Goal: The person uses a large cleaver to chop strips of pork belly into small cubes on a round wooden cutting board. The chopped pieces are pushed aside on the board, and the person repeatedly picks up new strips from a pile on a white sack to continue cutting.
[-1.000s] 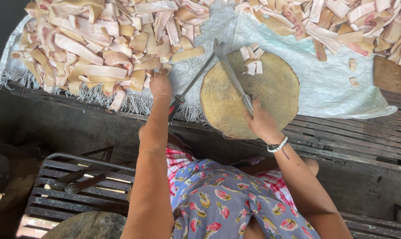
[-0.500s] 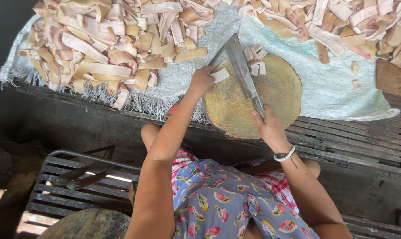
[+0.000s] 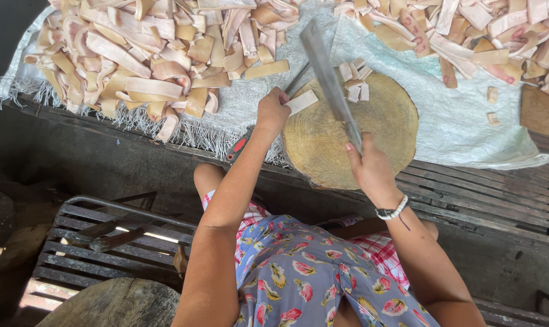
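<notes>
My right hand [image 3: 371, 169] grips the handle of a long cleaver [image 3: 328, 75], its blade raised over a round wooden chopping block [image 3: 371, 130]. My left hand [image 3: 272, 111] holds a pale strip [image 3: 300, 102] at the block's left edge. Several small cut pieces [image 3: 353, 82] lie at the far side of the block. A second knife with a red handle [image 3: 241, 144] lies under my left hand, beside the block.
A big heap of pale and tan strips [image 3: 147, 60] covers a white woven sheet [image 3: 456, 115] on the slatted bench; more strips [image 3: 468, 36] lie at the far right. A metal grate [image 3: 93, 242] and a round wooden block [image 3: 111, 303] sit low at the left.
My left hand moved from the strip pile to the chopping block, bringing a strip with it. The cleaver stays raised in my right hand.
</notes>
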